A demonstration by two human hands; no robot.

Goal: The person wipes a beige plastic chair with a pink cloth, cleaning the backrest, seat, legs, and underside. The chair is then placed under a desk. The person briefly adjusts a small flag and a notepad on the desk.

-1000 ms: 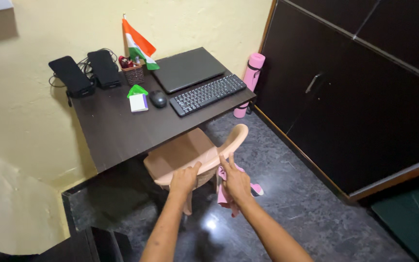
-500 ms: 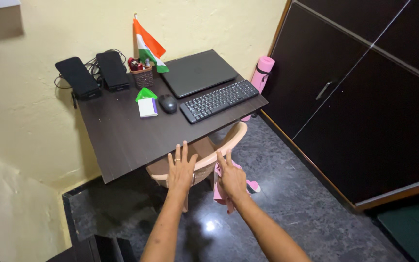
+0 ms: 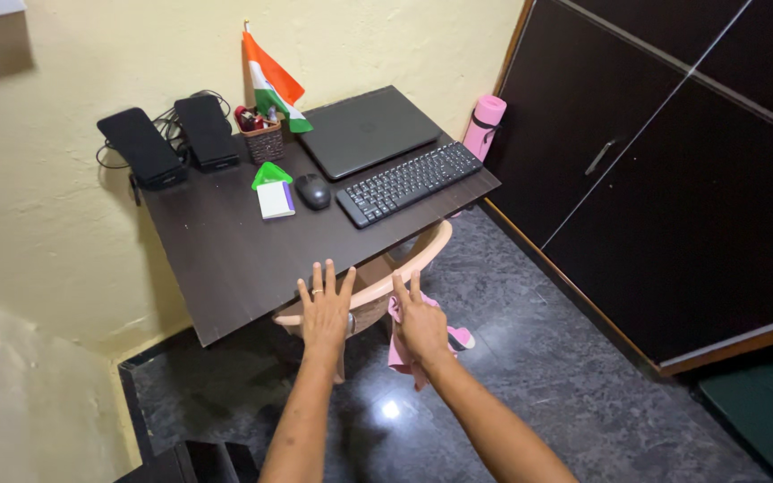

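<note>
Pink cloth, peach chair, dark brown desk.
Upper left: orange-white-green flag; right, black wardrobe; pink mat roll; floor speckled grey-black.

left hand: fingers spread and flat, a ring on one finger, over the back of the chair at the desk's front edge.
right hand: grips a pink cloth, two fingers raised, just beside the chair's back.
chair: tan plastic, pushed under the desk.
desk, far edge: two black speakers, a small basket with a flag, a closed laptop.
desk, middle: keyboard, mouse, a white and green pad.
right of desk: pink rolled mat by the dark cabinet.
</note>
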